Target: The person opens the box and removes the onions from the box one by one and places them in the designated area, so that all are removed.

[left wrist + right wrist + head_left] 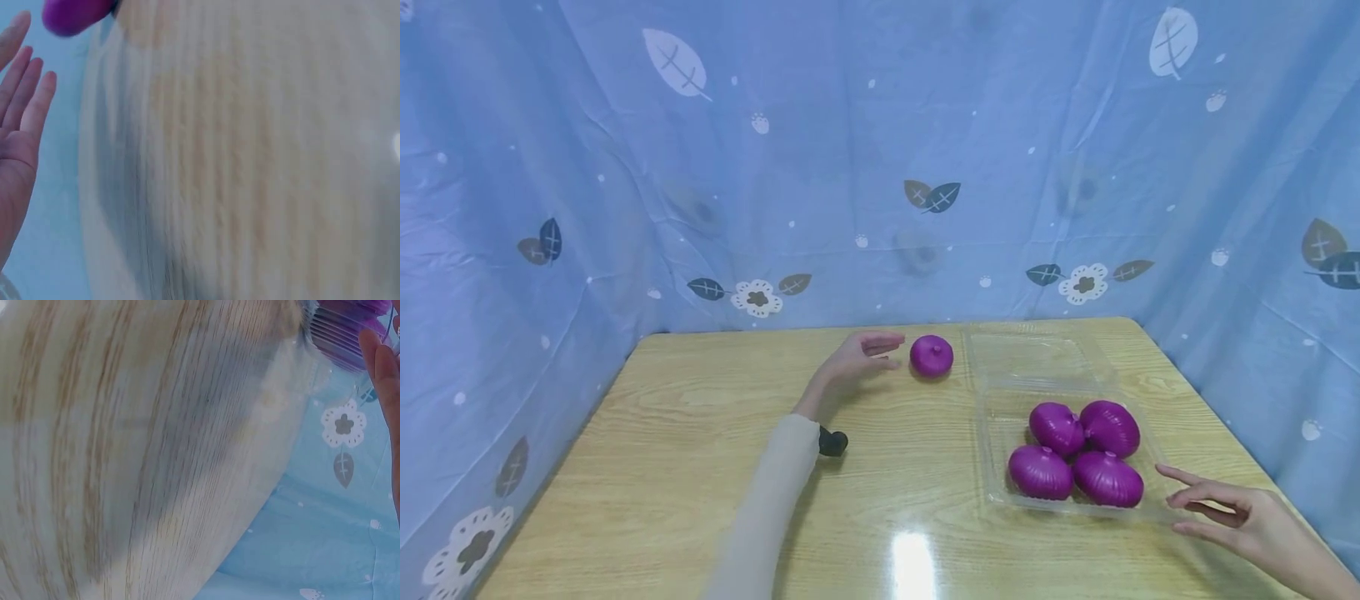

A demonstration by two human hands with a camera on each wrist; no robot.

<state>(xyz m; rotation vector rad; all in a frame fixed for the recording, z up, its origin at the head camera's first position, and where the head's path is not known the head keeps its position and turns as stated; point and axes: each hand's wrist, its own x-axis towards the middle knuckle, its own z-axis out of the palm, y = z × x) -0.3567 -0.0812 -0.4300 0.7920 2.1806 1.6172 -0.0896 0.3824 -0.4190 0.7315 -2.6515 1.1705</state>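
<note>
A single purple onion [932, 357] lies on the wooden table [685, 467] near the far edge. My left hand [863, 354] reaches toward it with fingers straight, a small gap short of it, holding nothing. The left wrist view shows the same open palm [19, 119] and part of the onion [72, 14] at the top. A clear plastic tray [1000, 400] at the right holds several more purple onions [1075, 454]. My right hand [1213, 504] hovers open by the tray's near right corner, fingers spread; its fingertips [381, 369] show beside a ribbed onion [340, 331].
A blue curtain [880, 167] printed with leaves and flowers walls the table on three sides. The tray's open lid [1030, 354] lies flat behind it. A black wrist strap [832, 442] sits on my left sleeve.
</note>
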